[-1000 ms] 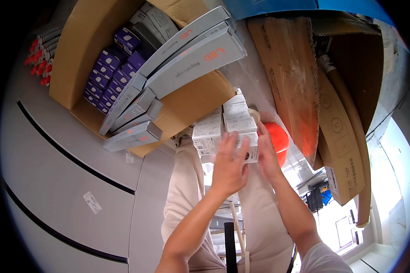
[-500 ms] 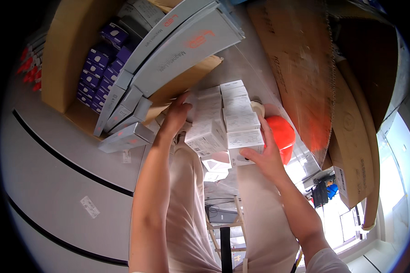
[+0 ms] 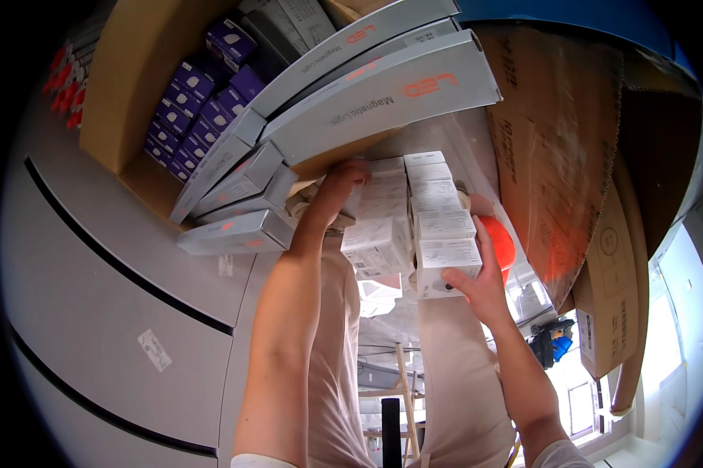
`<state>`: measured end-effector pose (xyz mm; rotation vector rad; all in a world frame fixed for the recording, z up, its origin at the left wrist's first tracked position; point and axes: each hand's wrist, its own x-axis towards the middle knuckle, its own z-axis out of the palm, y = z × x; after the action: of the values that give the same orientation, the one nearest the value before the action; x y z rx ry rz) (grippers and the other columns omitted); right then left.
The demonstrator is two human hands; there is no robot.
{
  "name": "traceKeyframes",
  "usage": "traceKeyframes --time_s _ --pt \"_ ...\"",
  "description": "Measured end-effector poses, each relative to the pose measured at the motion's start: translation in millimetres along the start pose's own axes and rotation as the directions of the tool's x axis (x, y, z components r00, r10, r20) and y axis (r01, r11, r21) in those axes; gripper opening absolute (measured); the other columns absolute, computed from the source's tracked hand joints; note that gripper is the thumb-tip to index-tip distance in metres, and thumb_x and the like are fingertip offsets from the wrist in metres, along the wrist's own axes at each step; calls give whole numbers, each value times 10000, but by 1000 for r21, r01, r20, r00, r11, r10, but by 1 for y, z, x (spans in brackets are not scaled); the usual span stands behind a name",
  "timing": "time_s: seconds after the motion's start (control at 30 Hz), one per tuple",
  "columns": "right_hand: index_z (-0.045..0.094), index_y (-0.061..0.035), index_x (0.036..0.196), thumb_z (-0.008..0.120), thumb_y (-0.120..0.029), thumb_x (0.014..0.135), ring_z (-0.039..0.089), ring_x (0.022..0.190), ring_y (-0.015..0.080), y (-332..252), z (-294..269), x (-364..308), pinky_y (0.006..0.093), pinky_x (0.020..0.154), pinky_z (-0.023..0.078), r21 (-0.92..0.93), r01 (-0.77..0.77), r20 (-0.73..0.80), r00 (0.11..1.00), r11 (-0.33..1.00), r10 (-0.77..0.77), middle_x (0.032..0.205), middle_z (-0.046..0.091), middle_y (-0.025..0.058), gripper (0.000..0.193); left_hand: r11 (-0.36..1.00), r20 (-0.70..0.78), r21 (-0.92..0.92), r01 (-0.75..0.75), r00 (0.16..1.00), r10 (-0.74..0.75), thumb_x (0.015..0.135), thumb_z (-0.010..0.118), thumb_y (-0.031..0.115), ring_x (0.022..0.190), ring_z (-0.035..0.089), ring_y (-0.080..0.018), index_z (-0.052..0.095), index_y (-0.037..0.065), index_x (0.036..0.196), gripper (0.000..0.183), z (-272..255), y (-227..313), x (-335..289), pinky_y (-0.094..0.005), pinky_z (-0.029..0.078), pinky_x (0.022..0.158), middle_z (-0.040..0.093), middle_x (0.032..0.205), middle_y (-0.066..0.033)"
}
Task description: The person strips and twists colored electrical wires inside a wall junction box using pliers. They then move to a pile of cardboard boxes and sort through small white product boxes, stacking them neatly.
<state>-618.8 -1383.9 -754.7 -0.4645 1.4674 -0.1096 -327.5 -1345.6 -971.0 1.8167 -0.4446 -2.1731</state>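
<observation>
Two side-by-side rows of small white cartons extend away from me above my knees. My left hand [image 3: 347, 184] is curled against the far left end of the left row of white boxes [image 3: 378, 242], its fingertips partly hidden. My right hand [image 3: 485, 282] holds the near end of the right row of white boxes [image 3: 447, 253]. Its thumb presses the near face and its fingers lie along the right side. A narrow gap shows between the rows at their near end. More white boxes [image 3: 379, 296] show lower down, between my legs.
On the left, a large open carton [image 3: 106, 101] holds purple boxes [image 3: 184, 101]. Long grey light boxes [image 3: 367, 105] lean beside it. A bright red rounded object [image 3: 498, 243] sits just right of my right hand. Brown cardboard [image 3: 550, 156] stands on the right, grey panels [image 3: 117, 312] at left.
The white boxes and both hands appear shifted right and slightly down in the picture, as does much of the surroundings. The gap between the two rows looks wider at the near end.
</observation>
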Motion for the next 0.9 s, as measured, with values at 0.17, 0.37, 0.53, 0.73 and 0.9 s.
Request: traceKeyframes --time_s 0.17,0.37,0.53,0.73,0.9 --pt "156 -42 1664 824 -97 821 254 1584 311 -4 2 -2 415 1271 245 -136 48 -47 997 990 -55 1689 283 194 1077 997 -37 -72 22 999 -25 987 648 388 975 523 -70 702 144 1111 279 20 13 -39 -304 422 846 645 1052 0" --pt "137 -35 1674 759 -89 874 173 1613 299 -6 3 -26 414 1270 234 -26 24 -96 995 999 -26 1724 198 200 1015 965 118 -42 258 961 -252 1068 548 563 650 369 -79 685 148 1024 440 28 49 -89 -282 338 578 488 750 78" --pt "128 -29 1675 783 -82 859 189 1604 291 2 -2 -36 414 1270 243 -140 -1 -62 998 990 -8 1729 191 183 1048 956 40 -228 186 982 -182 1075 538 546 1010 552 -99 633 119 1389 538 45 32 -102 -252 443 849 649 1203 22" --pt "100 -59 1682 858 -56 783 270 1571 294 6 -2 -14 417 1255 310 -84 -34 13 999 996 35 1715 228 165 1175 796 0 -591 132 987 -163 1055 612 406 1245 582 -170 511 52 1517 591 65 18 -119 -334 463 1028 620 1407 -55" --pt "177 -38 1653 849 -25 760 308 1538 306 2 20 -29 434 1257 303 -283 57 -130 987 958 -97 1663 278 161 1118 588 -173 -805 -83 980 -99 1052 598 372 1474 429 -258 317 24 1632 732 88 -7 -109 -361 308 1216 437 1618 -149"
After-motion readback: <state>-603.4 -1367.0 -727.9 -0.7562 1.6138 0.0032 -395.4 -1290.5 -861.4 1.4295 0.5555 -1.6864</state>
